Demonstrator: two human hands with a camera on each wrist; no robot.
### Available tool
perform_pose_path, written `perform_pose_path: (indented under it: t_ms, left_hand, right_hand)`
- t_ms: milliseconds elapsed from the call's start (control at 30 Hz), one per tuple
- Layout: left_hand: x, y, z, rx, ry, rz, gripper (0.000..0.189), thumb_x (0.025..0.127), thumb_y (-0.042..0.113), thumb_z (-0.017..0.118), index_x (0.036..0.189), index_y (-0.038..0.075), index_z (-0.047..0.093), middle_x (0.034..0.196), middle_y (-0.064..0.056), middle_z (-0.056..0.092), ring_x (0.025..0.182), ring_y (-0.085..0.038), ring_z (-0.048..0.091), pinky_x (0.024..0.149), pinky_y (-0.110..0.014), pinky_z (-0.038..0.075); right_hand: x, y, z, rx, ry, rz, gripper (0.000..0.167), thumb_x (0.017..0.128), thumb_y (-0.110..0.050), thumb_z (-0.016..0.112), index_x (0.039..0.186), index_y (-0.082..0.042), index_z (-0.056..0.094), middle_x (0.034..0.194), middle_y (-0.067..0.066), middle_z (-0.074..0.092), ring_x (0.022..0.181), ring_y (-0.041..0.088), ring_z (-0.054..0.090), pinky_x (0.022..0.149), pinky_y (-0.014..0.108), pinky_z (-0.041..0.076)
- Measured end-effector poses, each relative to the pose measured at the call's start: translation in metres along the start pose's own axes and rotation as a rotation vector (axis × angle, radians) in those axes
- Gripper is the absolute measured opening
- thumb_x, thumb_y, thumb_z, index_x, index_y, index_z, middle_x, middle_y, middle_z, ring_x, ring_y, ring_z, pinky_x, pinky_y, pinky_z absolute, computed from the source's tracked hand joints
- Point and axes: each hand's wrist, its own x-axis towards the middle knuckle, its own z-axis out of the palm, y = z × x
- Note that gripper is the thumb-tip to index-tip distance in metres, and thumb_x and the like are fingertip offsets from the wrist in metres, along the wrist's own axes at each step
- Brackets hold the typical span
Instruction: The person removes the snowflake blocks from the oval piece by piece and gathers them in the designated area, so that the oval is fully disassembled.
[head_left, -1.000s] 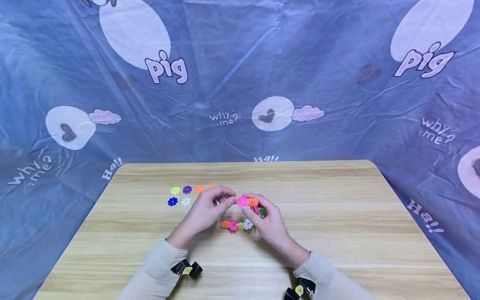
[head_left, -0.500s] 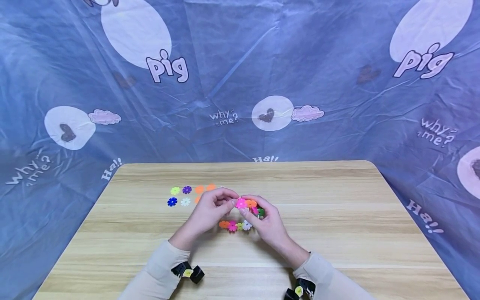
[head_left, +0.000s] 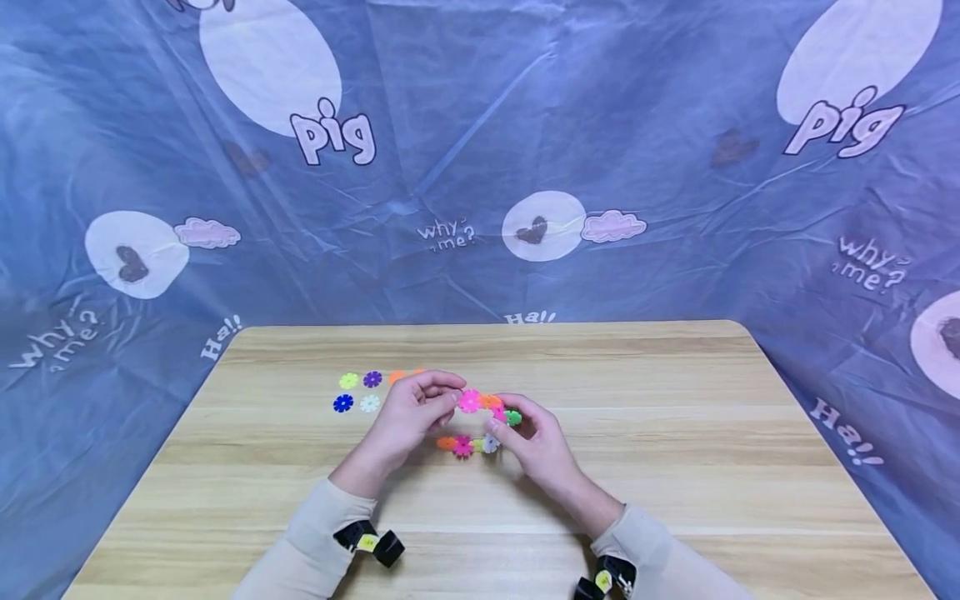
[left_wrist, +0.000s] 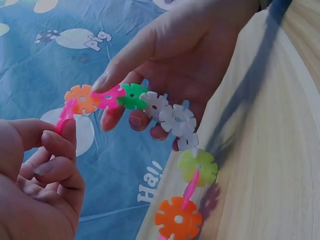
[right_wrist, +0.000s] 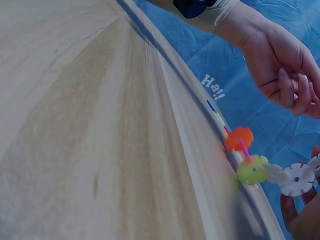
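A chain of notched, flower-shaped plastic discs hangs between the two hands, in pink, orange, green, white and yellow-green. My left hand pinches the pink disc at its upper end between thumb and fingertips. From the other side my right hand grips the chain, thumb on another pink disc beside the green disc. White discs run along the right fingers in the left wrist view. The chain's lower part, with a yellow-green disc and an orange disc, curves back over the table.
Loose flower discs lie at the back left of the wooden table, among them a blue disc, a purple disc and a white disc. Others are partly behind the left hand. A blue printed cloth surrounds the table.
The left hand and the pink end of the chain have moved slightly left. More of the orange, pink and green discs now shows beyond the right fingers.
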Motion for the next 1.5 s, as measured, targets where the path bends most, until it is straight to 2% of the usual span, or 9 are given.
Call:
perform_pose_path:
  t_ms: [133,233,333,500,700,867,1000,1300,1500]
  left_hand:
    - [0.0013,0.0005,-0.0006,-0.017,0.011,-0.012,0.032,0.105,0.001,0.062,0.133,-0.014,0.062,0.077,0.004,0.064,0.061,-0.006,0.052,0.052,-0.018,0.040]
    - [0.0026,0.0008,0.0007,-0.022,0.006,-0.043,0.032,0.107,0.007,0.062,0.134,-0.011,0.064,0.073,0.005,0.063,0.061,-0.006,0.053,0.052,-0.017,0.040]
    - [0.0038,0.0008,0.0021,-0.011,-0.025,-0.086,0.034,0.109,0.015,0.062,0.135,-0.008,0.066,0.072,0.004,0.062,0.060,-0.007,0.051,0.051,-0.018,0.037]
    - [0.0047,-0.0004,0.0030,-0.020,-0.070,-0.122,0.036,0.110,0.019,0.062,0.135,-0.008,0.066,0.076,0.004,0.065,0.059,-0.006,0.051,0.049,-0.018,0.035]
    - [0.0033,-0.0010,0.0039,-0.103,-0.097,-0.124,0.031,0.110,0.017,0.062,0.124,-0.009,0.069,0.077,0.005,0.070,0.057,-0.003,0.051,0.047,-0.016,0.033]
    - [0.0021,-0.0004,0.0034,-0.153,-0.084,-0.132,0.016,0.109,0.015,0.065,0.106,0.003,0.076,0.074,0.005,0.071,0.054,-0.002,0.049,0.045,-0.015,0.032]
    - [0.0011,0.0000,0.0031,-0.177,-0.073,-0.135,0.015,0.108,0.013,0.066,0.097,0.011,0.076,0.073,0.005,0.071,0.055,-0.002,0.050,0.045,-0.014,0.033]
    - [-0.0009,0.0017,0.0031,-0.171,-0.053,-0.097,0.011,0.105,0.007,0.066,0.100,0.009,0.075,0.070,0.006,0.070,0.055,-0.002,0.051,0.046,-0.014,0.035]
    - [-0.0015,0.0018,0.0021,-0.132,-0.091,-0.070,0.012,0.108,0.008,0.063,0.101,0.007,0.073,0.069,0.007,0.066,0.054,-0.003,0.049,0.047,-0.016,0.034]
  right_hand:
    - [0.0002,0.0000,0.0010,0.027,0.010,-0.007,0.040,0.102,-0.005,0.071,0.142,0.001,0.064,0.136,0.022,0.067,0.104,0.008,0.069,0.090,0.022,0.058]
    - [0.0018,-0.0011,0.0027,0.042,0.009,-0.020,0.041,0.104,-0.005,0.069,0.144,0.001,0.062,0.138,0.023,0.066,0.107,0.009,0.069,0.091,0.022,0.058]
    - [0.0034,-0.0026,0.0047,0.039,0.012,-0.027,0.042,0.105,-0.007,0.068,0.146,0.000,0.061,0.141,0.023,0.065,0.113,0.009,0.069,0.097,0.022,0.058]
    - [0.0047,-0.0036,0.0070,0.032,0.011,-0.030,0.043,0.106,-0.007,0.066,0.148,-0.001,0.058,0.142,0.024,0.063,0.112,0.007,0.069,0.096,0.022,0.059]
    - [0.0045,-0.0034,0.0078,0.045,-0.014,-0.047,0.043,0.107,-0.007,0.064,0.149,0.000,0.056,0.143,0.025,0.061,0.113,0.006,0.069,0.095,0.024,0.061]
    - [0.0042,-0.0038,0.0079,0.034,-0.025,-0.054,0.043,0.108,-0.008,0.064,0.149,-0.001,0.055,0.143,0.025,0.060,0.113,0.008,0.070,0.094,0.030,0.063]
    - [0.0039,-0.0042,0.0080,0.028,-0.029,-0.051,0.043,0.108,-0.009,0.064,0.149,-0.002,0.055,0.141,0.025,0.061,0.108,0.008,0.072,0.092,0.034,0.065]
    - [0.0036,-0.0032,0.0081,-0.007,-0.032,-0.074,0.041,0.107,-0.009,0.066,0.147,-0.004,0.058,0.135,0.023,0.066,0.095,0.012,0.073,0.079,0.031,0.063]
    - [0.0031,-0.0033,0.0072,-0.003,-0.039,-0.087,0.042,0.107,-0.008,0.066,0.148,-0.004,0.057,0.144,0.024,0.061,0.106,0.009,0.071,0.087,0.025,0.062]
